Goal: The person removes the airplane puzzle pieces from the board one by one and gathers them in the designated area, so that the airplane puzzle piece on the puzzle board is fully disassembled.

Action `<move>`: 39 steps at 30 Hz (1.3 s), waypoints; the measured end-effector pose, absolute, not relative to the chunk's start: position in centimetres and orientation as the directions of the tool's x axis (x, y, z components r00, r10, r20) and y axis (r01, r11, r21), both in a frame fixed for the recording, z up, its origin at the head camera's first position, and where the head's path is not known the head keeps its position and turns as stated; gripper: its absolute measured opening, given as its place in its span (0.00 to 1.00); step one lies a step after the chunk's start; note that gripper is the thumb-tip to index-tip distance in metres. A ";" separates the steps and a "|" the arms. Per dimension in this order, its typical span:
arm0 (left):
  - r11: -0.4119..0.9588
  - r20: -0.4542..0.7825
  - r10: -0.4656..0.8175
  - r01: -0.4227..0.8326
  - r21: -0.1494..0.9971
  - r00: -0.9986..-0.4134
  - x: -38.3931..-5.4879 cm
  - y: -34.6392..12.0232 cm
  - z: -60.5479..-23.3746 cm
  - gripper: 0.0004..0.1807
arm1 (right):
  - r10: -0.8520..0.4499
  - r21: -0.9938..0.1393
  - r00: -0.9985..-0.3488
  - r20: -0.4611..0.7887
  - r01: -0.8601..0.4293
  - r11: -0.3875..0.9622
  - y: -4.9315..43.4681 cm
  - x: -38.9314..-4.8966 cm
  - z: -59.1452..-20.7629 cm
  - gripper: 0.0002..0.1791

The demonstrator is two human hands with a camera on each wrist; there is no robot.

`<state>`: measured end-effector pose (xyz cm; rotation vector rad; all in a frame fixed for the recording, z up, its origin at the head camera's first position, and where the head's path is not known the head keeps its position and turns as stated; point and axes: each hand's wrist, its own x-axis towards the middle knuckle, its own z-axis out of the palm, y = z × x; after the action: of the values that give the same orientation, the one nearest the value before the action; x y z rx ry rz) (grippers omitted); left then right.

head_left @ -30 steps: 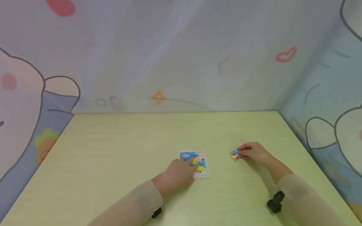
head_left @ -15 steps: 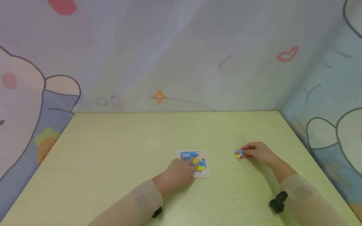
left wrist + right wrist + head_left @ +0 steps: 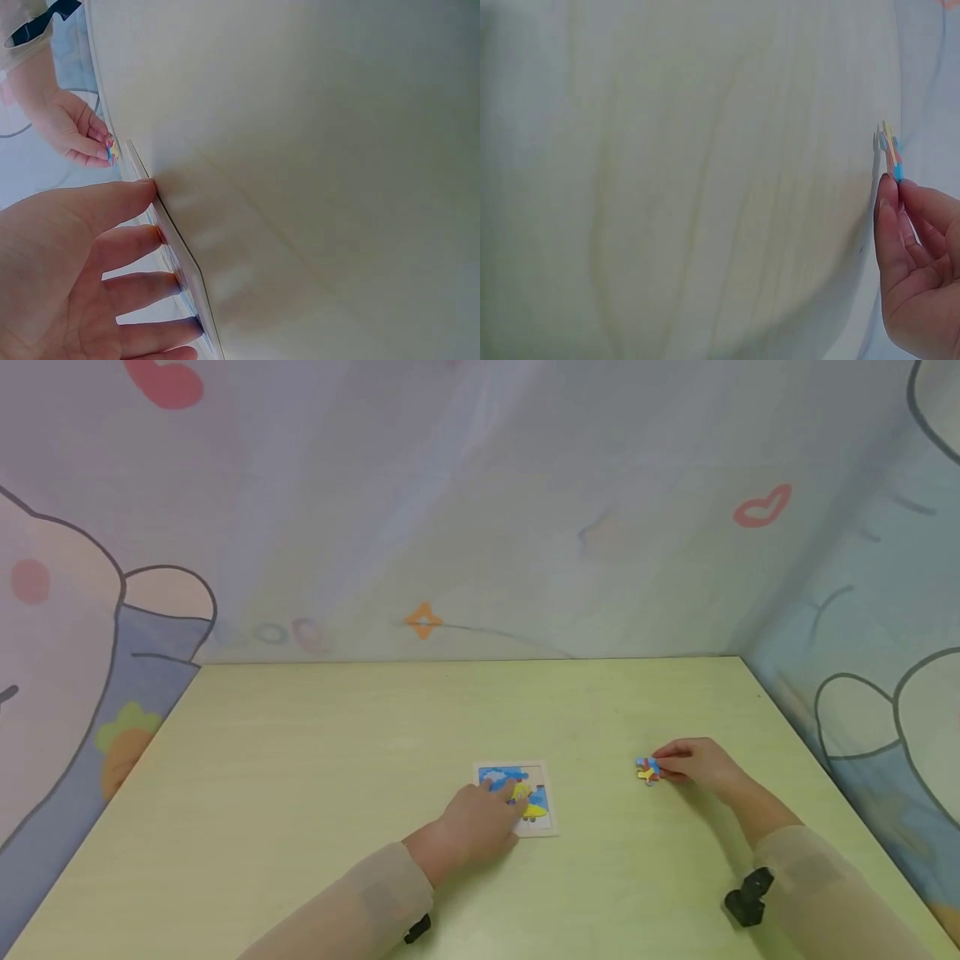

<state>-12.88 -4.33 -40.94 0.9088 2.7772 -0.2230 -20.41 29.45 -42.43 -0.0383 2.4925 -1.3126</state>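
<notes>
A small framed jigsaw puzzle [image 3: 553,817] lies on the table, its picture blue with white clouds and a yellow figure. At its upper right, a patch of bare wood shows. My left hand [image 3: 478,820] rests over the puzzle's left part with fingers spread; in the left wrist view the fingertips touch its face [image 3: 178,264] and the thumb is at the frame's edge. Off to the right, my right hand [image 3: 699,764] pinches a puzzle piece [image 3: 647,770] in blue, yellow and red. The right wrist view shows the piece [image 3: 892,156] nearly edge-on between thumb and fingers, close above the table.
The pale wooden table [image 3: 315,752] stretches out on all sides of the hands. A printed cloth [image 3: 495,527] hangs behind its back edge and along both sides. Each wrist carries a black camera mount [image 3: 748,897].
My right hand has moved a little to the right, farther from the frame, with the puzzle piece in its fingers. The left hand stays on the puzzle.
</notes>
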 end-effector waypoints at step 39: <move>0.785 -0.200 0.581 0.608 -0.117 -0.789 -12.4 -4.5 -40.8 0.27 | -0.046 -0.611 -0.990 -0.135 0.046 0.790 33.7 -19.9 -43.2 0.16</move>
<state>-12.36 -4.52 -40.76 0.9461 2.8224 -0.2636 -19.93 33.74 -43.17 -0.0003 2.8359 -0.9738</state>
